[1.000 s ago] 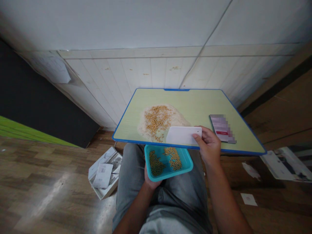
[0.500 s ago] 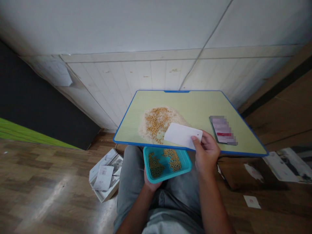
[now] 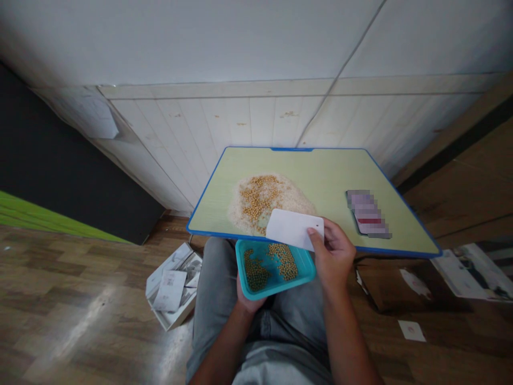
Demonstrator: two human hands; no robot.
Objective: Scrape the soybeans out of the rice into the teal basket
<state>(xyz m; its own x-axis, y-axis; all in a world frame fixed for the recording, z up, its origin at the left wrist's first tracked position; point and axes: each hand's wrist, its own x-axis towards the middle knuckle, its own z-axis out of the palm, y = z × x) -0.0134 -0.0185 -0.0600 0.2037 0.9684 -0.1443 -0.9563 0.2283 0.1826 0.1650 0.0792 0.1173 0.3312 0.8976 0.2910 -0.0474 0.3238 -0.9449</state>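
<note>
My left hand [image 3: 249, 299] grips a teal plastic tray [image 3: 256, 294] from below, just under the table's near edge. Inside the tray lie two patches of soybeans [image 3: 287, 263]. Between the thumb and fingers of my right hand [image 3: 333, 248] is a flat white card [image 3: 294, 229] with a small hole near its right corner. The card's left end reaches the near side of a pile of white rice grains [image 3: 294, 195], and its lower edge overhangs the tray. More yellow soybeans [image 3: 256, 200] are scattered over the pile's left and middle.
The pale green table [image 3: 320, 166] has a blue rim. A phone [image 3: 367, 214], its screen blurred, lies at the right. On the floor stand an open white box [image 3: 172, 315] at left and a brown box [image 3: 385, 289] at right. A wall borders the table's far side.
My right hand has drawn the card slightly left and toward me, over the table's near edge. The tray and my left hand stay almost where they were.
</note>
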